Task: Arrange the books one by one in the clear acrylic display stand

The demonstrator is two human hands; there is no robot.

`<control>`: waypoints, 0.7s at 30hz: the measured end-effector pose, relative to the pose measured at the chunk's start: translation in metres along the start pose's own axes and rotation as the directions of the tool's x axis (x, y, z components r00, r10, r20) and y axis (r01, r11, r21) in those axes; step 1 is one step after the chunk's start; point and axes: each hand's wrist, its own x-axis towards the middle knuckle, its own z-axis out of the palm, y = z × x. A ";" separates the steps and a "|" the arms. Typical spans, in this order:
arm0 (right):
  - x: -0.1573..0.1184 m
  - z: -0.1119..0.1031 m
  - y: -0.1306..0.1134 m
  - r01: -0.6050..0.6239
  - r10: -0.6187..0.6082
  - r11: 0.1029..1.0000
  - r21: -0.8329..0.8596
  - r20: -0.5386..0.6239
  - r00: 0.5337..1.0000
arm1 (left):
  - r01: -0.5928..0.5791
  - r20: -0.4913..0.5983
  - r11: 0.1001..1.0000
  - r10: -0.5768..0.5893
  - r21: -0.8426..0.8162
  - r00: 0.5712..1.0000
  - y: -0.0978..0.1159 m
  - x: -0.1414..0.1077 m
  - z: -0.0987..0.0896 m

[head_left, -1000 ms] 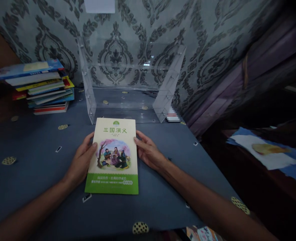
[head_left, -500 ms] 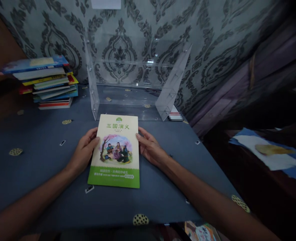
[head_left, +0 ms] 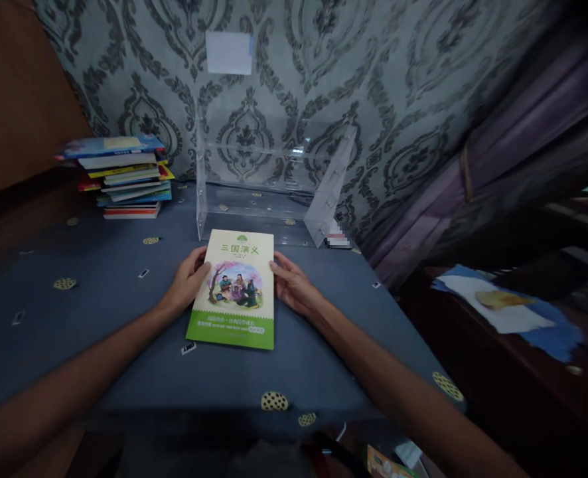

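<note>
A book with a cream and green cover and a picture of three figures under a pink tree faces me, its top edge away from me. My left hand grips its left edge, thumb on the cover and fingers curled partly behind. On the opposite edge my right hand holds it the same way, thumb on top. The book is over the cloth-covered table; whether its lower end touches the cloth I cannot tell. Just beyond its top edge stands a clear acrylic shelf rack.
A stack of books rises at the back left by the patterned wall. Right of the rack lies a small blurred item. Past the table's right edge are a purple curtain and a blue and white cloth on a dark surface.
My view has tilted up and shifted left, so more of the wall and the white paper on it shows. Both hands keep their hold on the book, which stays before the rack.
</note>
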 end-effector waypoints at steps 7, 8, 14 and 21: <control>0.002 -0.002 -0.001 0.019 -0.018 1.000 -0.020 0.029 0.999 | -0.035 -0.001 0.999 0.036 0.026 0.999 -0.008 0.005 -0.001; 0.002 -0.002 -0.001 0.020 -0.020 1.000 -0.016 0.028 0.999 | -0.038 -0.005 0.999 0.038 0.024 0.999 -0.009 0.006 -0.002; 0.003 -0.003 -0.001 0.030 -0.030 0.999 -0.020 0.011 0.999 | -0.023 -0.003 0.998 0.022 -0.054 1.000 -0.012 0.007 -0.002; 0.003 -0.005 -0.002 0.032 -0.031 0.999 -0.022 0.034 0.999 | 0.002 -0.003 0.998 -0.002 -0.061 1.000 -0.011 0.006 0.000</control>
